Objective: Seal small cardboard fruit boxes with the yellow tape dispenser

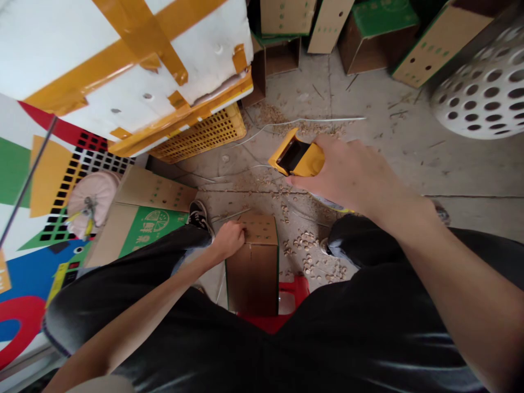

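Cardboard box (252,278) upright between your legs (123,295), its top edge under your left hand (229,240), fingers curled against it; your right hand (344,174) wraps a yellow tape dispenser (297,155), held well apart from the box above the concrete floor (388,158).

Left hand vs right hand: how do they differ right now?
The left hand rests on top of a cardboard box, while the right hand grips a yellow tape dispenser. The left hand is held close in; the right hand reaches farther out over the concrete floor. Both hands are bare.
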`<act>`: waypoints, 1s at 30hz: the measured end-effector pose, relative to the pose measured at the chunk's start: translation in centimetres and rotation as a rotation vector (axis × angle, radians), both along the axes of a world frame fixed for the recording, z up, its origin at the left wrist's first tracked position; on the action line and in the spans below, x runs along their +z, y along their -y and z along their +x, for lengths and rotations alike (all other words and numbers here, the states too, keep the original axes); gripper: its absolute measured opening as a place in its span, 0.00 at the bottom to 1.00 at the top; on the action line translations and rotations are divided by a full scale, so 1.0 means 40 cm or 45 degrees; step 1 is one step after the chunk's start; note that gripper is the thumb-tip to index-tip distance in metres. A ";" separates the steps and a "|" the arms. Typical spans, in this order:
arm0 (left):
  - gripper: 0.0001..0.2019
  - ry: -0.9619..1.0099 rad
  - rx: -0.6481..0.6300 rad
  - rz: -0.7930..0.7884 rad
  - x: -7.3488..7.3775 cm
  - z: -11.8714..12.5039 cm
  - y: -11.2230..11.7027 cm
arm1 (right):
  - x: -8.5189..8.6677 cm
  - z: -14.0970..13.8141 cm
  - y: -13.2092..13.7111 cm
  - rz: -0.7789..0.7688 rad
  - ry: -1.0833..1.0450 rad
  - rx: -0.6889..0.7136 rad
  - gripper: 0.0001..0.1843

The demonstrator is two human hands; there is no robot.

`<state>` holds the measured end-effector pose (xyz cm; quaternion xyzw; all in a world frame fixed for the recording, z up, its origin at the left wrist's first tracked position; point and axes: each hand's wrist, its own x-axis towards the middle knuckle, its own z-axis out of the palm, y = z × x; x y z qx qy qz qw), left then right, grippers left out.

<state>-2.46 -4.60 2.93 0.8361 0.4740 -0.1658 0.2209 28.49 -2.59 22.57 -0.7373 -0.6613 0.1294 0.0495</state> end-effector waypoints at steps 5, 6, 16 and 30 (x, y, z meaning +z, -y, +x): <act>0.20 0.013 -0.015 0.034 -0.012 -0.005 -0.024 | 0.001 0.001 -0.001 0.005 0.008 0.010 0.30; 0.19 0.013 -0.023 0.049 -0.013 -0.005 -0.028 | 0.001 0.001 -0.001 -0.001 0.013 0.008 0.30; 0.20 -0.073 -0.001 0.130 -0.002 0.020 -0.009 | 0.004 0.008 0.002 0.027 0.005 0.003 0.30; 0.21 -0.096 0.123 0.106 -0.022 0.013 -0.009 | -0.007 0.004 -0.002 0.009 0.045 -0.012 0.31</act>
